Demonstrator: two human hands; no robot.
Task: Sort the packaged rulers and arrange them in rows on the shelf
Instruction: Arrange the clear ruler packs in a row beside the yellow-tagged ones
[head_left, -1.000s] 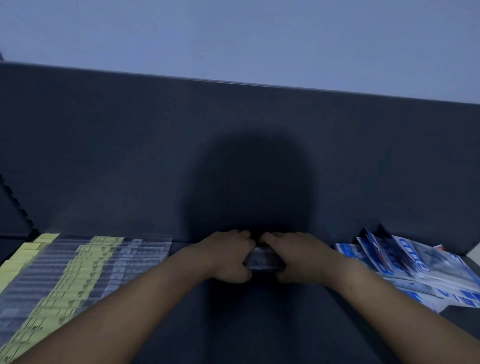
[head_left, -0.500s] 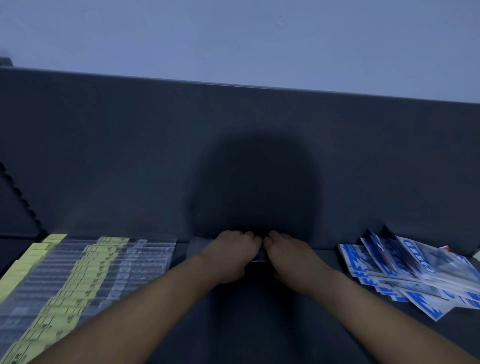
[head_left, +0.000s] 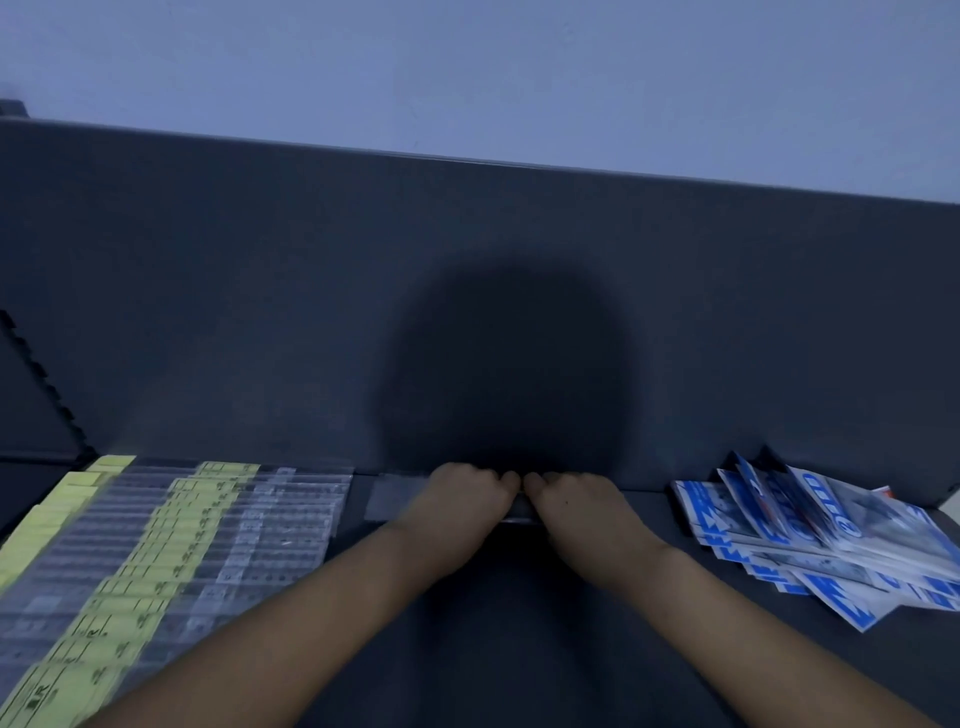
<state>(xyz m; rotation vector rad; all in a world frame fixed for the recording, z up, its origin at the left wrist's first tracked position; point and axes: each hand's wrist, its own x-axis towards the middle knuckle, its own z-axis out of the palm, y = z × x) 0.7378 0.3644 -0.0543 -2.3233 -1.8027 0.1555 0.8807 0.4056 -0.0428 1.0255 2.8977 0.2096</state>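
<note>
The left hand (head_left: 464, 499) and right hand (head_left: 574, 506), fingers curled, press a dark packet (head_left: 395, 500) at the shelf's (head_left: 467, 649) back edge; whether they grip it is unclear. Rulers (head_left: 171, 535) lie in rows at the left edge, blue packets (head_left: 810, 535) at the right.

The shelf (head_left: 519, 649) and its back panel (head_left: 260, 312) look matt and dark grey, smooth, without shine. The rows of packaged rulers (head_left: 171, 530) at the left lie in clear, glossy plastic sleeves with pale yellow paper-like labels. The blue-and-white packets (head_left: 831, 535) at the right look like shiny plastic film. The wall (head_left: 467, 67) above is matt and plain.
</note>
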